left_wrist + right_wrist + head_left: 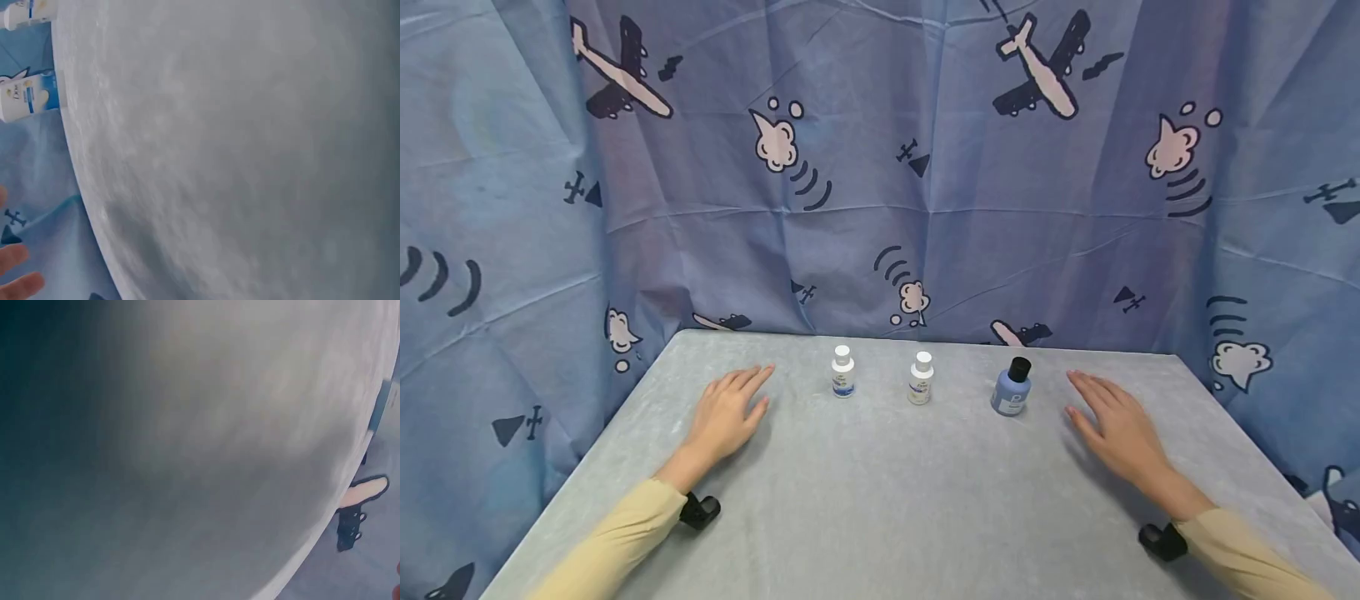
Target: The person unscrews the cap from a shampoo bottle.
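Head view. Both hands are laid flat, palms down, on the grey table (880,517); fingers are straight and slightly spread, and nothing is held by either.

Three small bottles are stood upright in a row across the far half of the table, apart from each other and from both hands:
- left white bottle (843,372), white cap, blue label;
- middle white bottle (921,378), white cap;
- blue bottle (1012,388), black cap.

Left hand (725,417): fingertips are pointed toward 1 o'clock. The left white bottle is placed at about 2 o'clock from it, near but not touched.

Right hand (1116,427): fingertips are pointed toward 11 o'clock. The blue bottle is found at about 10 o'clock from it, near, with a clear gap.

Long axes of all three bottles are vertical. The middle bottle is placed between the two hands, somewhat nearer the right by eye.

Left wrist view: table surface mostly; two white bottles are caught at the frame edge. Right wrist view: blurred table only; the hand's pose cannot be told from it.

A blue cloth (880,167) printed with aeroplanes is hung behind the table.
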A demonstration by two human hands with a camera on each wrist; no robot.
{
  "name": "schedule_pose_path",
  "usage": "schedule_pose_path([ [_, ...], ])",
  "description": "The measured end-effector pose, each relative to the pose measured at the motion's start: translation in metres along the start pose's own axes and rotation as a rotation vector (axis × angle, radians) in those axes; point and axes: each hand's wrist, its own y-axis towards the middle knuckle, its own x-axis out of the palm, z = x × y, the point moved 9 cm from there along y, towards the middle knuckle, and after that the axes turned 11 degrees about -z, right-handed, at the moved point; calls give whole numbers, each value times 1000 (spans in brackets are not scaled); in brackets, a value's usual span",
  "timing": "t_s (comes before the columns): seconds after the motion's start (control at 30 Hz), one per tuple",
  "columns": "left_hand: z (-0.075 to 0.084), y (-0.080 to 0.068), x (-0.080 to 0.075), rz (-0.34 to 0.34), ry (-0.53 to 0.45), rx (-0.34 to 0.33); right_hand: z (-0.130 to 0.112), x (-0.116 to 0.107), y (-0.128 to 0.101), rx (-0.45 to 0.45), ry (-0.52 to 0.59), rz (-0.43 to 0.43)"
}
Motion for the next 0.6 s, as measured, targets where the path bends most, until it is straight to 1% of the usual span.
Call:
schedule_pose_path([
  [0.07, 3, -1, -3, 36, -18, 4, -6, -2, 1, -16, 22, 27],
  [0.17, 7, -2, -7, 83, -45, 7, -14, -2, 2, -35, 29, 44],
  [0.27, 9, -1, -9, 112, -72, -1, -22, -2, 5, -52, 26, 66],
  [0.4, 11, 0, -11, 133, -113, -21, -34, -3, 9, -74, 35, 100],
  [0.6, 16, 5, -10, 140, -177, -30, -53, -4, 18, -114, 96, 129],
])
